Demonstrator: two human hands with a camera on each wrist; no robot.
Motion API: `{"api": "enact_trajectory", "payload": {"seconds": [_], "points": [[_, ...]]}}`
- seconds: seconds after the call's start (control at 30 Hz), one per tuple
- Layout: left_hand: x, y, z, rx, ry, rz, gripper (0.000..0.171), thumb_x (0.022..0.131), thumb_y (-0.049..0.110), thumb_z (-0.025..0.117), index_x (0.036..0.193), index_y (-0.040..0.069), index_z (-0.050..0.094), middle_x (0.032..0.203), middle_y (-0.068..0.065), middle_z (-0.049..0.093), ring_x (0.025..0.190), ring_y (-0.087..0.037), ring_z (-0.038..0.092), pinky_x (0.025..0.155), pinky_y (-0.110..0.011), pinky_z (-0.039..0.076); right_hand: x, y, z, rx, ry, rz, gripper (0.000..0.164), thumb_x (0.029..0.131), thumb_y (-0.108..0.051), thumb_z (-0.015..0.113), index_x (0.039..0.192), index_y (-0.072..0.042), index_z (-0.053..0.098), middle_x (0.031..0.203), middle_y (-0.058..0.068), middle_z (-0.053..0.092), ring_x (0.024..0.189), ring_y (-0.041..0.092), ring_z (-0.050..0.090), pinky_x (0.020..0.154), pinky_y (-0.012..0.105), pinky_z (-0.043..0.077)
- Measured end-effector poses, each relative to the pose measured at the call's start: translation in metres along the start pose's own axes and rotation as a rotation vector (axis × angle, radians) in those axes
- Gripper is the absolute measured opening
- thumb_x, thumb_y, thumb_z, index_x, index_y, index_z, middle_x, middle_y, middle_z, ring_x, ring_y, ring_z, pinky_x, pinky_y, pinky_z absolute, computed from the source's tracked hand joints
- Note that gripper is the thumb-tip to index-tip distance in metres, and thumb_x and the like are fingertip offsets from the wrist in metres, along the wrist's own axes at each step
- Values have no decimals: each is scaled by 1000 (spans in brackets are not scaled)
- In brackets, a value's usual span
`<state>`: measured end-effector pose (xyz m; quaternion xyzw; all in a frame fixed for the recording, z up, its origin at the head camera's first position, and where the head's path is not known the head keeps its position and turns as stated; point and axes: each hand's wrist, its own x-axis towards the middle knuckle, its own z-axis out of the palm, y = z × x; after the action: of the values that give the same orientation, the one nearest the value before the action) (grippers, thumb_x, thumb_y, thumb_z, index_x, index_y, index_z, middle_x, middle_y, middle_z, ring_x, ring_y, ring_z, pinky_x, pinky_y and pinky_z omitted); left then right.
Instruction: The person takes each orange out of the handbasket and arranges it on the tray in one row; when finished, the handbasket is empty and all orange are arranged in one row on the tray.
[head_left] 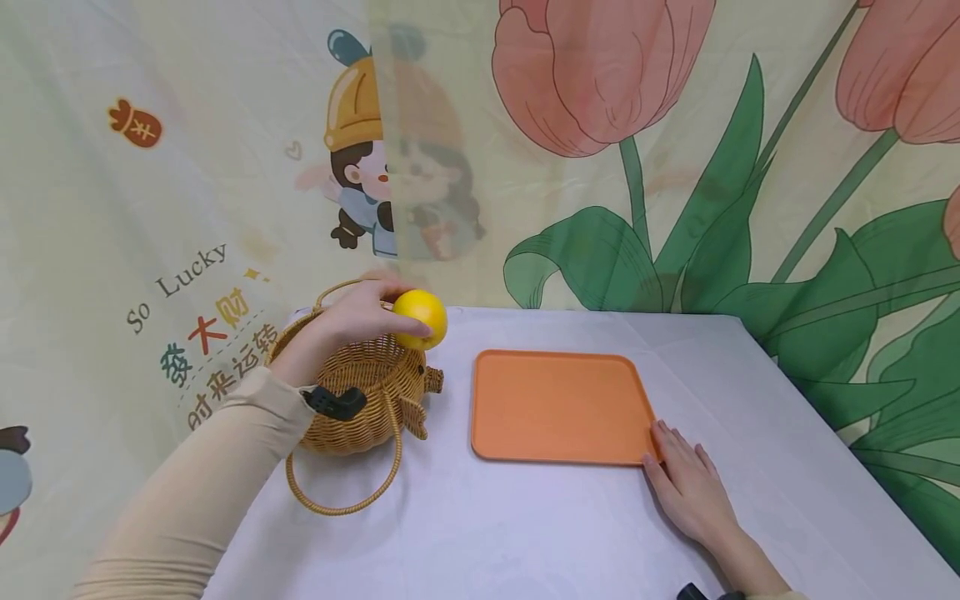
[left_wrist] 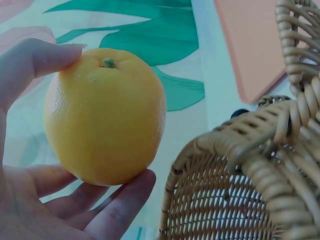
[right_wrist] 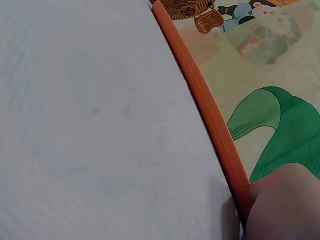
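Note:
My left hand [head_left: 371, 312] holds a yellow-orange orange [head_left: 421, 320] between thumb and fingers, above the far side of a wicker basket [head_left: 360, 429]. In the left wrist view the orange [left_wrist: 107, 120] shows a small green stem end, with the thumb near it and the fingers underneath. The basket [left_wrist: 220, 200] lies beside the fruit there. An orange-coloured tray [head_left: 562, 408] lies flat on the table. At its near right corner rests my right hand [head_left: 690, 487], fingers extended along the edge. The right wrist view shows the thumb against the tray's rim [right_wrist: 207, 107].
The basket has a looped handle [head_left: 345, 510] hanging toward the front and a second one at the back. White cloth covers the table [head_left: 540, 533]. A printed curtain [head_left: 465, 150] with tulips and cartoon figures hangs directly behind it.

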<state>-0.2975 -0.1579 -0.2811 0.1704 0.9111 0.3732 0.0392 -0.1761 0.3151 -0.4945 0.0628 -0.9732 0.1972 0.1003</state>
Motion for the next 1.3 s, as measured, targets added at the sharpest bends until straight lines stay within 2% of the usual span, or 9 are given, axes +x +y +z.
{"api": "enact_trajectory", "payload": {"seconds": [0.27, 0.73, 1.0, 1.3], "points": [[2, 7, 8, -8, -28, 11, 61, 80, 36, 86, 133, 13, 66, 117, -8, 66, 109, -27, 58, 90, -41, 49, -1, 0, -1, -6, 5, -1, 65, 109, -38, 44, 155, 8, 34, 158, 28, 35, 145, 50, 29, 118, 66, 10], [5, 14, 21, -27, -44, 25, 58, 78, 36, 87, 128, 13, 67, 117, -9, 65, 109, -28, 56, 92, -42, 48, 0, 0, -2, 1, -13, 13, 67, 109, -39, 43, 156, 7, 33, 159, 28, 33, 146, 50, 27, 118, 65, 8], [6, 14, 27, -72, -55, 5, 63, 78, 35, 88, 131, 12, 65, 120, -10, 64, 109, -29, 56, 92, -43, 49, 1, -1, -1, -7, -27, 39, 68, 109, -41, 42, 157, 6, 31, 160, 27, 32, 147, 49, 25, 118, 65, 8], [6, 18, 28, -71, -62, 4, 64, 78, 36, 87, 133, 12, 64, 120, -9, 64, 110, -28, 56, 92, -43, 49, 1, 0, -1, -10, -27, 38, 69, 109, -42, 43, 157, 6, 31, 159, 27, 32, 147, 49, 25, 119, 65, 8]]}}
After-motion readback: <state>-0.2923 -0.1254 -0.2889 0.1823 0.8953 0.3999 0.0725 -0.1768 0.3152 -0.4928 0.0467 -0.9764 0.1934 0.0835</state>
